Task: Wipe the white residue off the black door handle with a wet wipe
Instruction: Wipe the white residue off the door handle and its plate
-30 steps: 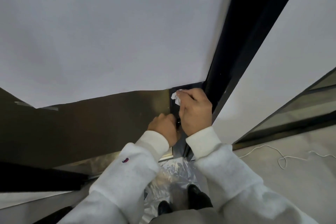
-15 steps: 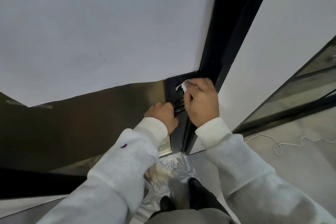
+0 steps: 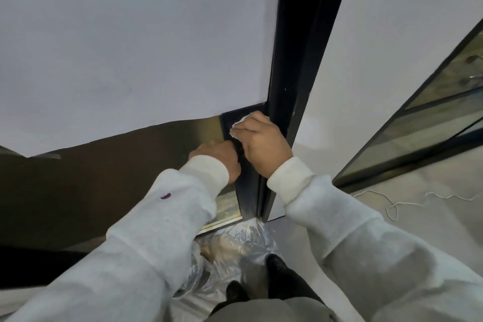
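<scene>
The black door handle (image 3: 240,150) shows only as a short dark piece between my two hands, on the black door edge. My left hand (image 3: 218,155) is closed around the handle's left side. My right hand (image 3: 262,142) is clenched on a white wet wipe (image 3: 236,127), whose crumpled edge sticks out above my knuckles against the door's black plate. Most of the handle is hidden under my hands, so I cannot see any residue.
A black door frame (image 3: 300,60) rises beside my right hand, with white-covered panels on both sides. Crinkled clear plastic (image 3: 235,248) lies on the floor by my black shoes (image 3: 277,266). A white cord (image 3: 392,204) trails on the floor at right.
The view has shifted, so hands and door sit further right in the picture. My right hand with the wipe has moved slightly up along the handle; my left hand keeps its grip.
</scene>
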Demonstrator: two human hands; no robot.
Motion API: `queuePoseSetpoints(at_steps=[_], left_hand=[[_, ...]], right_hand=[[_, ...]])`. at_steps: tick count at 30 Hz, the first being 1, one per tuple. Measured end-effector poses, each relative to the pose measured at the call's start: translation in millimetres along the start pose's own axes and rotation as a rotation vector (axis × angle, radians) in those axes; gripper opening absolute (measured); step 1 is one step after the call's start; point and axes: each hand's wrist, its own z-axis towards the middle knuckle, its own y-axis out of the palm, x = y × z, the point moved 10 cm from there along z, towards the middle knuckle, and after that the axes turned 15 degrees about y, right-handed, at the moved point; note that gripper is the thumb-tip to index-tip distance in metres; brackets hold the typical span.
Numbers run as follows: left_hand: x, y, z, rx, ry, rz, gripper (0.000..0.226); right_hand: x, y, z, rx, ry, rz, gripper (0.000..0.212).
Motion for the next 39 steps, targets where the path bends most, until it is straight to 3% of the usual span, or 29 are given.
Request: queuePoseSetpoints(at_steps=[7, 14, 22, 27, 32, 39], left_hand=[[1, 4, 0, 0.070, -0.007, 0.029, 0.034], [7, -6, -5, 0.057, -0.012, 0.111, 0.028], [3, -5, -3, 0.068, -0.041, 0.147, 0.030], [2, -4, 0, 0.081, -0.047, 0.126, 0.025], [-1, -2, 0, 0.067, -0.062, 0.112, 0.021], [-4, 7, 5, 0.072, -0.047, -0.004, 0.026]], right_hand=[[-3, 21, 7, -0.176, 0.024, -0.157, 0.015], [-5, 26, 17, -0.396, 0.098, -0.305, 0.020], [6, -6, 19, -0.241, 0.168, -0.245, 0.024], [16, -17, 18, -0.215, 0.304, -0.278, 0.012], [32, -18, 15, -0.272, 0.437, -0.353, 0.017], [11, -16, 17, -0.279, 0.345, -0.475, 0.020]])
